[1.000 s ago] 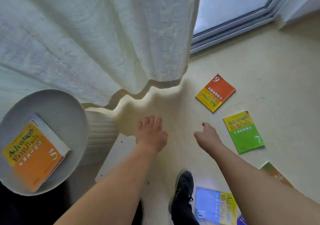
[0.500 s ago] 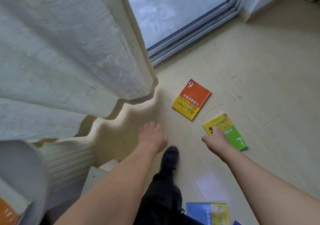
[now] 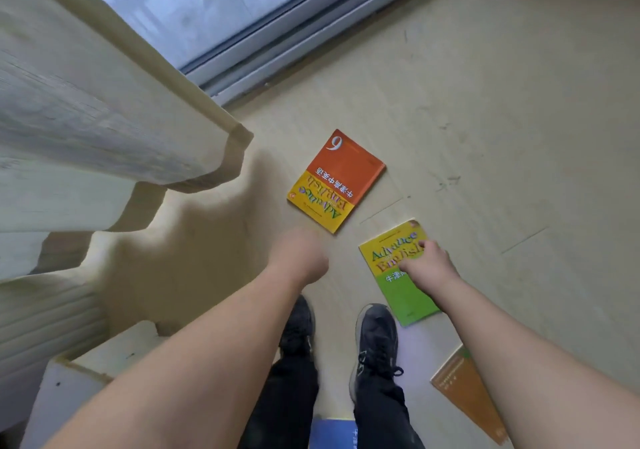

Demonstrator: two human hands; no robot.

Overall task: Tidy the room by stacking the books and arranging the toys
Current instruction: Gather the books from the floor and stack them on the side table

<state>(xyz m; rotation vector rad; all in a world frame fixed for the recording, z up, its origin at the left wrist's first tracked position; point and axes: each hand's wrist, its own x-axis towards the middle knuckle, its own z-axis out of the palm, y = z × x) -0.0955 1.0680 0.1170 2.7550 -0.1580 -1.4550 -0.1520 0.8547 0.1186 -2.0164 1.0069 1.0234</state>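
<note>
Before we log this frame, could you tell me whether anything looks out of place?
Yes: books lie scattered on the floor rather than stacked: an orange book, a green book under the right hand, and a brown book.

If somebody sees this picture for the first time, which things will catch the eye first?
First, the orange and yellow book marked 6, lying flat on the pale floor near the window. Just right of it, the right hand reaches onto the green and yellow book, above two black shoes.
</note>
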